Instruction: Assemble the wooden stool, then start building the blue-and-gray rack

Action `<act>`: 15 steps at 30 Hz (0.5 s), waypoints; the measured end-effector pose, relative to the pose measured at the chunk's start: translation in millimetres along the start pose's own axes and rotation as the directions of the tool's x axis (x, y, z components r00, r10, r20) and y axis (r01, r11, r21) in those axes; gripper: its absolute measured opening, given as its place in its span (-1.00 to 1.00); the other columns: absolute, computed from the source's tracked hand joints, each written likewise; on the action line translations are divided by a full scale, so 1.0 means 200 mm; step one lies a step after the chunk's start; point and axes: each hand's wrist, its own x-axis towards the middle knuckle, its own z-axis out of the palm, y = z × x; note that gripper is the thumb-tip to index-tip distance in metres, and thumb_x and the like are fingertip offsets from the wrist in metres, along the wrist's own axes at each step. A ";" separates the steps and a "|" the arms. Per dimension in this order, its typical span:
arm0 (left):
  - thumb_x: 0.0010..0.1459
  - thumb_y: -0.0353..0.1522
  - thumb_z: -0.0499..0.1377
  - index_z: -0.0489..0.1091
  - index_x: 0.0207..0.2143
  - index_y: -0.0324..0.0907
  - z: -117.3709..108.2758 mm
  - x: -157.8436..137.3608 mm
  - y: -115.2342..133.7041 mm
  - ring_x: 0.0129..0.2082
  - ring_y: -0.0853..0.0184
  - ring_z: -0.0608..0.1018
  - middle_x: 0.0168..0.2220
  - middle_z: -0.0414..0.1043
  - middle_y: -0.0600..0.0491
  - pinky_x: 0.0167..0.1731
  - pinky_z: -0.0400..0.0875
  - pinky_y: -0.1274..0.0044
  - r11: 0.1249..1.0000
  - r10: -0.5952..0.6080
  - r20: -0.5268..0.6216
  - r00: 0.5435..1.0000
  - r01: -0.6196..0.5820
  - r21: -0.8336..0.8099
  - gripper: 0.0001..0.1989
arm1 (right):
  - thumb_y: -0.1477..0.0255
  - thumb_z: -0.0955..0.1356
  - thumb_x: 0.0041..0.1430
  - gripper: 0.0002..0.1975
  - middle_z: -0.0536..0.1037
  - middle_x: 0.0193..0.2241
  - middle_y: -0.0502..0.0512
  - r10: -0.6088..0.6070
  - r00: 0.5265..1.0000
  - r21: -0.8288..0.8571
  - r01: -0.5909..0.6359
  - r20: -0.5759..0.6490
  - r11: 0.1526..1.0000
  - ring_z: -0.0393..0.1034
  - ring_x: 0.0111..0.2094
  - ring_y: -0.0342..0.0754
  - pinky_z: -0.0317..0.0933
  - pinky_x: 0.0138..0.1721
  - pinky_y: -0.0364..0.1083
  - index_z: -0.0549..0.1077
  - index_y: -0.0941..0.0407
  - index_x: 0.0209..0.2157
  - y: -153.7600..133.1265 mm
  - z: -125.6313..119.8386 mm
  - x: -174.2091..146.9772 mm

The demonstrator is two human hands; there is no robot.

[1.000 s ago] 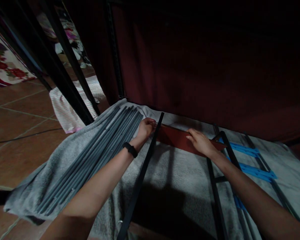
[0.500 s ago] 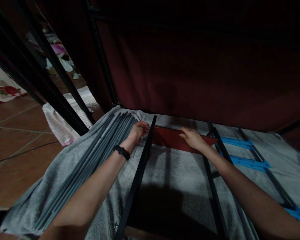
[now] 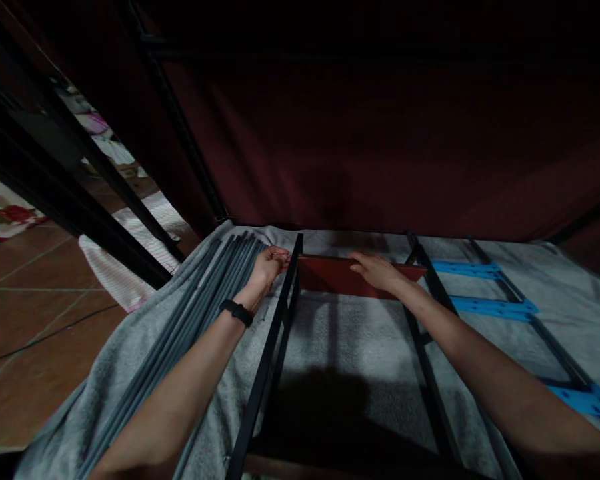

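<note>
Curtain (image 3: 380, 147), dark red, hanging across the upper half of the frame.

Blanket (image 3: 340, 340), grey, spread across the lower half.

Tiled floor (image 3: 35, 333), brown, at the left edge.

Black frame (image 3: 265, 380), lying on the blanket at lower centre; two long rails, one either side of a bare stretch of cloth.

Grey rods (image 3: 180, 353), several, laid side by side at lower left, partly hidden by the left forearm.

Striped cloth (image 3: 120, 280), pale, at centre left, behind dark posts (image 3: 100, 163).

Reddish-brown board (image 3: 325, 275), at the centre of the frame, on its long edge, spanning between the far ends of the two rails.

Blue pieces (image 3: 495, 307), set across dark bars at right.

Right hand (image 3: 377, 272), grasping the board near its middle, fingers over the upper edge, thumb on the near face.

Left hand (image 3: 267, 267), fingers bent together, at the outer side of the left rail near its far end; whether it grips anything small cannot be told.

Wristband (image 3: 237, 312), black, on the left wrist.
</note>
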 end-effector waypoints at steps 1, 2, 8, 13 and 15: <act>-0.07 -0.52 0.23 0.37 -0.42 -0.22 0.00 0.00 0.00 -0.54 0.39 0.51 -0.52 0.46 0.07 -0.48 0.43 0.57 1.000 -0.005 0.007 1.000 0.005 0.006 -0.88 | 0.47 0.24 0.33 -0.73 0.58 -0.05 0.15 0.005 1.000 0.006 -0.005 0.001 1.000 0.47 -0.07 0.05 0.25 -0.02 0.00 0.43 0.06 0.01 0.00 0.00 0.00; -0.07 -0.52 0.23 0.38 -0.41 -0.23 -0.01 0.00 0.01 -0.53 0.40 0.50 -0.52 0.46 0.07 -0.48 0.43 0.58 1.000 -0.005 0.014 1.000 0.005 0.013 -0.88 | 0.47 0.24 0.33 -0.73 0.58 -0.06 0.15 0.007 1.000 0.013 -0.007 0.003 1.000 0.48 -0.07 0.05 0.25 -0.02 -0.01 0.43 0.06 0.01 0.00 0.00 0.00; -0.05 -0.49 0.24 0.39 -0.41 -0.23 0.00 0.00 0.02 -0.55 0.39 0.51 -0.53 0.45 0.07 -0.51 0.39 0.60 0.998 -0.005 0.095 0.995 -0.002 0.068 -0.90 | 0.47 0.25 0.33 -0.73 0.58 -0.05 0.15 0.009 1.000 0.016 -0.009 -0.004 1.000 0.48 -0.06 0.05 0.25 -0.02 -0.01 0.43 0.07 0.01 0.01 0.00 0.01; -0.02 -0.48 0.25 0.37 -0.39 -0.23 0.02 0.00 0.00 -0.58 0.38 0.53 -0.52 0.45 0.09 -0.50 0.41 0.57 0.998 0.012 0.093 0.996 -0.017 0.053 -0.89 | 0.47 0.26 0.32 -0.74 0.61 -0.09 0.10 0.014 1.000 0.035 -0.013 -0.018 0.999 0.50 -0.10 0.04 0.28 -0.06 -0.03 0.46 0.03 -0.01 0.00 0.00 0.00; 0.00 -0.47 0.25 0.37 -0.38 -0.24 0.03 0.00 0.00 -0.57 0.38 0.54 -0.52 0.44 0.08 -0.48 0.42 0.57 0.999 0.010 0.100 0.995 -0.014 0.039 -0.89 | 0.46 0.26 0.32 -0.73 0.61 -0.09 0.10 0.024 0.999 0.022 -0.024 -0.022 0.999 0.51 -0.09 0.04 0.28 -0.04 -0.02 0.46 0.03 0.00 -0.01 0.00 -0.01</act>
